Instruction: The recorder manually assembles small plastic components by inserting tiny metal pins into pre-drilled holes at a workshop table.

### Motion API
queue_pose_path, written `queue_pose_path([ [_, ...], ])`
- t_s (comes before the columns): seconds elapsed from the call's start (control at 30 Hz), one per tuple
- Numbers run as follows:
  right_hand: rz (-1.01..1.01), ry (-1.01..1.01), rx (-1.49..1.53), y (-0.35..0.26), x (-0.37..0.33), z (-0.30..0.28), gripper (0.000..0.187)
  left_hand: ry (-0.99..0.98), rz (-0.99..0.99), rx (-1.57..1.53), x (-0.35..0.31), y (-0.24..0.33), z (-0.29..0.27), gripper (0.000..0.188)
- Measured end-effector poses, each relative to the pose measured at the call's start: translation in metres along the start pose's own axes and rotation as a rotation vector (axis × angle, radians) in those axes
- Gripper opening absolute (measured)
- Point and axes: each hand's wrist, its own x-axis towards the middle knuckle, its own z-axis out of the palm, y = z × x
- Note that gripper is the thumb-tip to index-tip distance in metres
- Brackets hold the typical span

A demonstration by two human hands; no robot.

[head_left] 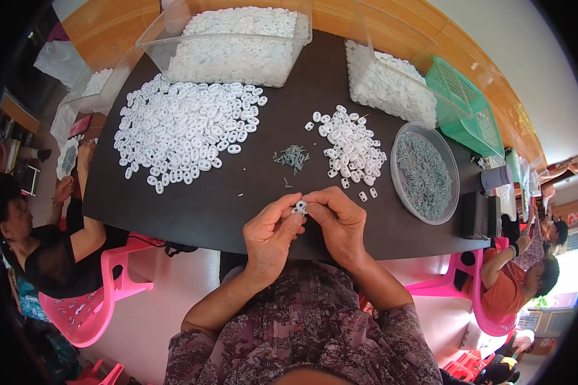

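Close to the table's near edge, my left hand (269, 236) and my right hand (337, 224) meet, thumbs and fingertips pinched on a small white plastic piece with holes (300, 206). Fingers partly cover it, so I cannot tell if a screw is in it. Beyond my hands lies a small heap of grey screws (291, 158), with a few loose ones nearer me. To its right is a pile of small white oval pieces (353, 144). A larger pile of white two-holed oval pieces (186, 128) spreads over the left of the table.
Clear bins (157, 43) of white pieces stand along the back of the dark table (250, 186). At right are a round tub (456, 192) of grey screws, a green basket (498, 144) and a dark box (474, 215). People sit on pink chairs (109, 289) at both sides.
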Motion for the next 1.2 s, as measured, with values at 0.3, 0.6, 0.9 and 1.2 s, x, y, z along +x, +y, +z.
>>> queue_pose_path([
  [0.3, -0.083, -0.006, -0.111, -0.004, -0.002, -0.001, 0.018, -0.029, -0.057, -0.099, 0.000, 0.000, -0.003, 0.030],
  [0.6, -0.101, -0.086, -0.087, -0.007, -0.006, -0.001, 0.032, -0.016, 0.015, -0.121, -0.001, 0.003, -0.001, 0.029],
  [0.9, -0.363, -0.011, -0.310, -0.005, -0.002, 0.003, 0.037, 0.016, -0.012, -0.198, -0.001, 0.002, -0.001, 0.027],
  [1.2, -0.434, 0.047, -0.347, 0.002, -0.005, 0.008, 0.037, 0.033, -0.019, -0.187, -0.002, 0.002, -0.002, 0.026],
])
